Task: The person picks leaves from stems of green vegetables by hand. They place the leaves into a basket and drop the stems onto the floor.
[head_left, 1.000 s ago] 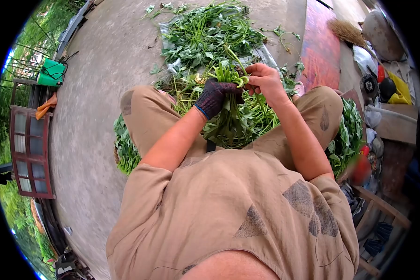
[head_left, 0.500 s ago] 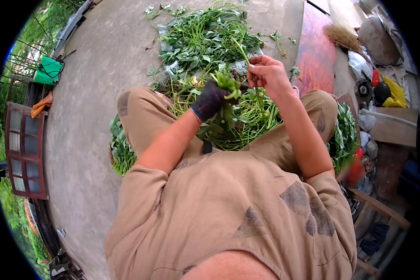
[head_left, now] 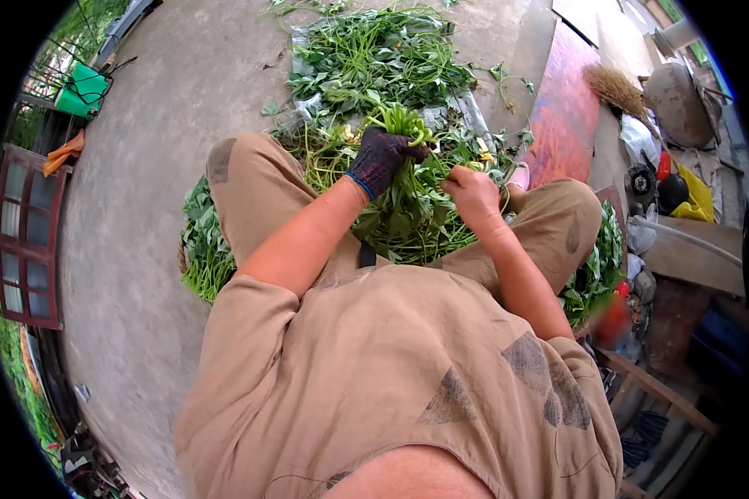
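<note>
My left hand [head_left: 381, 160], in a dark glove, is closed around a bunch of green stems [head_left: 401, 125]; their cut ends point up and away, and leaves hang below the fist. To its right, my bare right hand [head_left: 473, 195] has its fingers pinched together low beside the hanging leaves; whatever they hold is too small to name. Loose stems and leaves [head_left: 424, 237] lie between my legs under both hands. Beyond them, a large heap of leafy stems [head_left: 374, 62] lies on a plastic sheet [head_left: 473, 116].
More greens stand beside my left leg [head_left: 206, 249] and right leg [head_left: 595, 270]. A reddish board [head_left: 564, 104] lies to the right, near a straw broom [head_left: 614, 88] and a yellow bag [head_left: 697, 195]. At the left are a framed window panel [head_left: 32, 237] and a green container [head_left: 81, 90].
My right hand has moved down toward me; the upright stem it held no longer shows. My left hand still grips the bunch, now turned more upright. The view has shifted slightly.
</note>
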`<state>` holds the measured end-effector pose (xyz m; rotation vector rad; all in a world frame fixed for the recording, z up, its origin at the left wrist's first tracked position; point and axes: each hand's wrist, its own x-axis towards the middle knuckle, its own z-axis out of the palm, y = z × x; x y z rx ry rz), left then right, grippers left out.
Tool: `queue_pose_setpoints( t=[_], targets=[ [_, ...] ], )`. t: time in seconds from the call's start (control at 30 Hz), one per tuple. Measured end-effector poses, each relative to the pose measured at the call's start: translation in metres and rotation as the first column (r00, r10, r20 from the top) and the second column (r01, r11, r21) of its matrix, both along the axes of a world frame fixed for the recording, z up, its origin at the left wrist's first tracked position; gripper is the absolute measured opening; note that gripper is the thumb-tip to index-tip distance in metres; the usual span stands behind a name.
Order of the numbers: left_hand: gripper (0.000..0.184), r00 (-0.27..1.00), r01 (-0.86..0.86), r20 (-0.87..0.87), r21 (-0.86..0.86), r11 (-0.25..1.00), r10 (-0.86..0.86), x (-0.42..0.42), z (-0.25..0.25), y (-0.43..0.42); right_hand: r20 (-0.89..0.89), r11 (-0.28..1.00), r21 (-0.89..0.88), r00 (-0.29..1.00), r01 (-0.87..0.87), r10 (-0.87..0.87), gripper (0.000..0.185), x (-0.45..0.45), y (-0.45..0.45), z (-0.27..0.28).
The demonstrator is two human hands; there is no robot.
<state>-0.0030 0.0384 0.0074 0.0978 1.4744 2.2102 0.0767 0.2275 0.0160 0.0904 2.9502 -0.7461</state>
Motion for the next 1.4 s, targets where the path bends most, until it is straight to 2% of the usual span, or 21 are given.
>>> queue_pose_setpoints(
  t=[0.03, 0.1, 0.13, 0.17, 0.23, 0.33, 0.4, 0.43, 0.53, 0.67, 0.7, 0.8, 0.83, 0.93, 0.97, 1.0, 1.07, 1.17, 1.2, 1.27, 1.4],
  targets=[
    [0.022, 0.955, -0.030, -0.293, -0.265, 0.964, -0.051, -0.005, -0.013, -0.001, -0.140, 0.999, -0.029, 0.989, 0.034, -0.037, 0.021, -0.001, 0.003, 0.006],
    [0.021, 0.906, -0.038, -0.414, -0.283, 0.958, -0.086, -0.014, -0.034, -0.002, -0.301, 0.999, -0.051, 0.953, 0.002, -0.018, 0.019, -0.007, 0.014, 0.014],
    [0.020, 0.909, -0.038, -0.402, -0.352, 0.935, -0.114, -0.010, -0.014, -0.003, -0.340, 0.998, -0.057, 0.940, 0.001, -0.021, 0.019, -0.007, 0.015, 0.026],
    [0.020, 0.910, -0.035, -0.388, -0.420, 0.907, -0.144, -0.006, 0.006, -0.005, -0.323, 1.000, -0.027, 0.947, -0.008, -0.001, 0.020, -0.005, 0.015, 0.039],
    [0.018, 0.846, -0.128, -0.518, -0.427, 0.895, -0.126, -0.021, -0.008, -0.011, -0.282, 0.999, 0.031, 0.959, -0.026, 0.034, 0.021, 0.002, 0.016, 0.065],
    [0.008, 0.944, -0.223, -0.314, -0.377, 0.899, 0.103, -0.031, -0.006, -0.032, -0.345, 0.971, -0.240, 0.934, 0.009, -0.094, 0.017, 0.004, 0.034, 0.094],
    [0.007, 0.976, -0.216, -0.027, 0.029, 0.976, 0.216, -0.038, -0.003, -0.040, -0.179, 0.825, -0.561, 0.964, 0.066, -0.198, 0.016, -0.002, 0.047, 0.095],
    [0.009, 0.994, -0.110, -0.003, 0.104, 0.989, 0.111, -0.034, 0.004, -0.040, -0.077, 0.732, -0.675, 0.977, 0.094, -0.197, 0.016, -0.007, 0.050, 0.094],
    [0.013, 0.993, -0.102, -0.051, 0.113, 0.988, 0.108, -0.010, 0.025, -0.021, 0.166, 0.468, -0.855, 0.972, 0.225, -0.165, 0.018, -0.013, 0.035, 0.079],
    [0.018, 0.998, 0.004, 0.067, 0.250, 0.968, -0.021, 0.003, 0.009, 0.000, 0.200, 0.329, -0.921, 0.978, 0.210, -0.066, 0.019, -0.017, -0.005, 0.058],
    [0.020, 0.998, -0.013, 0.061, 0.284, 0.959, -0.005, 0.015, 0.035, 0.002, 0.218, 0.323, -0.919, 0.974, 0.227, -0.065, 0.018, -0.020, -0.010, 0.057],
    [0.025, 0.995, 0.100, -0.041, 0.138, 0.985, -0.095, 0.012, 0.033, -0.005, 0.248, 0.287, -0.920, 0.964, 0.266, -0.097, 0.018, -0.024, -0.011, 0.056],
    [0.018, 0.997, 0.070, -0.040, 0.077, 0.995, -0.067, 0.007, 0.032, -0.007, 0.250, 0.322, -0.910, 0.965, 0.263, -0.080, 0.018, -0.025, -0.007, 0.055],
    [0.014, 0.941, -0.106, -0.337, -0.400, 0.911, -0.038, -0.015, 0.011, -0.018, 0.263, 0.365, -0.892, 0.963, 0.266, -0.059, 0.018, -0.020, -0.004, 0.060],
    [0.010, 0.979, -0.153, -0.164, -0.217, 0.964, 0.118, -0.022, 0.009, -0.026, 0.232, 0.386, -0.888, 0.969, 0.249, -0.089, 0.018, -0.019, 0.001, 0.065],
    [0.011, 0.978, -0.177, -0.158, -0.259, 0.950, 0.139, -0.034, 0.000, -0.038, 0.204, 0.320, -0.919, 0.973, 0.230, -0.112, 0.018, -0.019, 0.003, 0.075],
    [0.013, 0.999, -0.044, 0.005, -0.124, 0.991, 0.045, -0.035, 0.019, -0.047, 0.288, 0.139, -0.941, 0.946, 0.308, -0.146, 0.018, -0.026, 0.013, 0.078],
    [0.024, 0.995, 0.088, 0.034, 0.089, 0.992, -0.092, -0.006, 0.029, -0.020, 0.328, -0.029, -0.945, 0.932, 0.327, -0.158, 0.016, -0.037, 0.012, 0.056],
    [0.024, 0.991, 0.070, 0.104, 0.170, 0.983, -0.089, 0.006, 0.017, -0.005, 0.327, 0.011, -0.942, 0.928, 0.335, -0.179, 0.015, -0.040, 0.007, 0.053],
    [0.023, 0.977, 0.123, 0.162, 0.090, 0.988, -0.137, 0.026, 0.006, 0.011, 0.327, 0.097, -0.930, 0.920, 0.353, -0.214, 0.013, -0.044, -0.008, 0.047],
    [0.025, 0.937, 0.077, 0.332, 0.109, 0.991, -0.109, 0.024, -0.011, 0.010, 0.066, 0.341, -0.923, 0.945, 0.180, -0.322, 0.012, -0.048, -0.023, 0.036]
  ],
)
